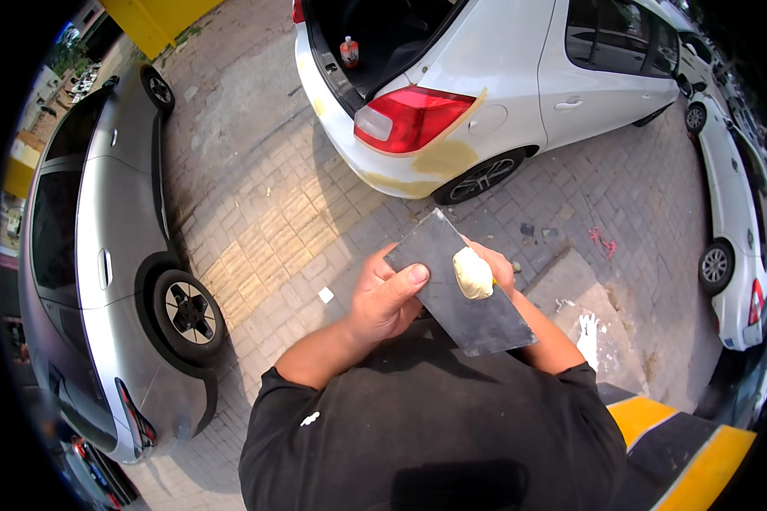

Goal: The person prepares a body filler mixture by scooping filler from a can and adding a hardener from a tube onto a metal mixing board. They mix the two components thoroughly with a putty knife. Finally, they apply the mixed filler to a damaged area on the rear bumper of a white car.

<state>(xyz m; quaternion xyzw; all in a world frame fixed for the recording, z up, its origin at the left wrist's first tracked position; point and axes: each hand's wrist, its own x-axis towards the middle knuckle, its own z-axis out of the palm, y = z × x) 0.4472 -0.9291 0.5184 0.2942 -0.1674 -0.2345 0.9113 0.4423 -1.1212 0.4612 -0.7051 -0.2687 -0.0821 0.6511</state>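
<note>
My left hand (383, 298) grips a dark, flat rectangular plate (447, 328) at its left side, thumb on top. A lump of pale cream-yellow paste (473, 272) sits on the plate's right part. My right hand (501, 264) is closed behind the plate's right edge, partly hidden, beside a small yellow bit I cannot make out. Beyond my hands stands a white hatchback (520, 77) with its rear hatch open and a small bottle (349, 51) inside. Yellowish patches (443, 162) cover its body around the rear light (409, 119) and above the wheel.
A silver car (115, 213) stands close on my left, more white cars (729, 196) along the right. Paving (273, 238) holds a pink tangle (603, 243) and white splatter (586, 336). A yellow-and-black striped surface (643, 417) is near me at lower right, a yellow structure (153, 17) at upper left.
</note>
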